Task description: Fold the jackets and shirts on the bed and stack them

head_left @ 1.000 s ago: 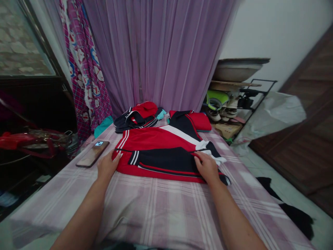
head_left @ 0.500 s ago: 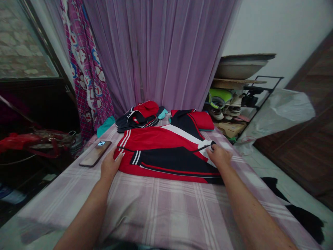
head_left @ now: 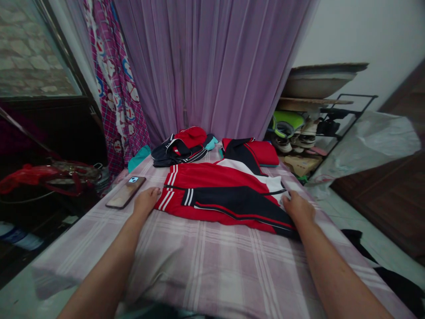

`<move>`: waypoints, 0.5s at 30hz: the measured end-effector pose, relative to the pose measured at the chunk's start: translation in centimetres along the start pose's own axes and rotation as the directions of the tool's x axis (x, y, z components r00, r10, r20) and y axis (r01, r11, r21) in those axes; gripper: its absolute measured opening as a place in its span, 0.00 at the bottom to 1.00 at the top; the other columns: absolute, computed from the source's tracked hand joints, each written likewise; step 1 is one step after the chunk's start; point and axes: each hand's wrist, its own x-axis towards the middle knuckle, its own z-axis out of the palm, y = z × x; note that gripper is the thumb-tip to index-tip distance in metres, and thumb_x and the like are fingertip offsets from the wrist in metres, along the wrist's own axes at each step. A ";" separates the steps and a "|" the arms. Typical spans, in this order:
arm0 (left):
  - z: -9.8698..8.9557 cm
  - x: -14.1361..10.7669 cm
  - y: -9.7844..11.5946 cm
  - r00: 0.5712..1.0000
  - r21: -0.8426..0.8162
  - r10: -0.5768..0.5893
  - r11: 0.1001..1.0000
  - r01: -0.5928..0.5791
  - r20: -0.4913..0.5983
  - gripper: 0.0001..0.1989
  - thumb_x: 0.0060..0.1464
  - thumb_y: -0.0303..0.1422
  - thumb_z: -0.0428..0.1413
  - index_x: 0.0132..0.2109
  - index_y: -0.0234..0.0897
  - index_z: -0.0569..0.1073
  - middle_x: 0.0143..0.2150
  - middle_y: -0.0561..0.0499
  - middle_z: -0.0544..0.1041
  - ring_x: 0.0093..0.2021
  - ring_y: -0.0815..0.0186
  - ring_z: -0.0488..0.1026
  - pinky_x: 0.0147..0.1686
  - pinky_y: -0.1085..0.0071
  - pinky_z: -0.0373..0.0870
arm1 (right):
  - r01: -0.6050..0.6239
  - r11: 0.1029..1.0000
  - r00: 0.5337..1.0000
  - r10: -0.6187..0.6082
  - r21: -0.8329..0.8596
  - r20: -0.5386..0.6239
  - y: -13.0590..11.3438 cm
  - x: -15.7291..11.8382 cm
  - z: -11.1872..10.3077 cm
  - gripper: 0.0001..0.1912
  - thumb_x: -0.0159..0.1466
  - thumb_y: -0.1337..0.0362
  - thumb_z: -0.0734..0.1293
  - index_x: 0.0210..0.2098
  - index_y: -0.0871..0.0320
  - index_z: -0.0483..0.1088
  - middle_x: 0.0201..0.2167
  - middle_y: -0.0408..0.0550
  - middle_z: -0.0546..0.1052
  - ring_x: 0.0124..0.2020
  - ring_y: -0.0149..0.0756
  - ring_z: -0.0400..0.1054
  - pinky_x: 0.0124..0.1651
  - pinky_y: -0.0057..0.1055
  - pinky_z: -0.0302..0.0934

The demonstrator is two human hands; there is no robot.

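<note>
A red, navy and white zip-up track jacket point(head_left: 226, 177) lies on its side across the plaid-covered bed, striped hem to the left and white collar to the right. A navy sleeve with a white-striped cuff rests along its front. At the hem edge, my left hand point(head_left: 146, 201) has its fingers curled in against the red cloth. My right hand point(head_left: 299, 207) pinches the jacket by the collar end, its fingertips partly hidden. Left of my left hand, a phone point(head_left: 126, 193) lies flat with its camera side up.
Behind the jacket are a heap of red and navy clothes point(head_left: 181, 148) and a folded red garment point(head_left: 265, 153). Purple curtains point(head_left: 212, 66) hang at the back. A rack with shoes point(head_left: 305, 135) and a plastic bag point(head_left: 372, 141) stand to the right. Dark cloth point(head_left: 395, 279) lies lower right.
The jacket has shifted to the right with my right hand. My left hand now sits at the hem's edge instead of overlapping the cloth. The view has turned slightly left.
</note>
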 end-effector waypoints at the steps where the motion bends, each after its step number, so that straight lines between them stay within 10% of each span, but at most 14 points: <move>1: -0.3 0.7 0.2 1.000 0.007 0.000 1.000 0.000 0.008 0.20 0.62 0.39 0.46 0.49 0.43 0.80 0.50 0.46 0.82 0.52 0.53 0.77 0.48 0.62 0.71 | 0.006 1.000 1.000 -0.006 0.000 -0.005 -0.1 -0.1 0.0 0.26 0.68 0.56 0.54 0.57 0.62 0.70 0.44 0.63 0.80 0.45 0.51 0.75 0.44 0.40 0.65; 15: -0.9 6.0 0.9 0.978 -0.087 0.070 0.995 -0.054 0.196 0.14 0.49 0.44 0.55 0.32 0.40 0.80 0.26 0.48 0.80 0.32 0.56 0.79 0.32 0.68 0.70 | 0.000 0.999 0.998 0.003 0.047 -0.066 -0.1 -0.6 0.6 0.25 0.68 0.58 0.54 0.56 0.60 0.72 0.43 0.61 0.80 0.42 0.50 0.76 0.41 0.40 0.65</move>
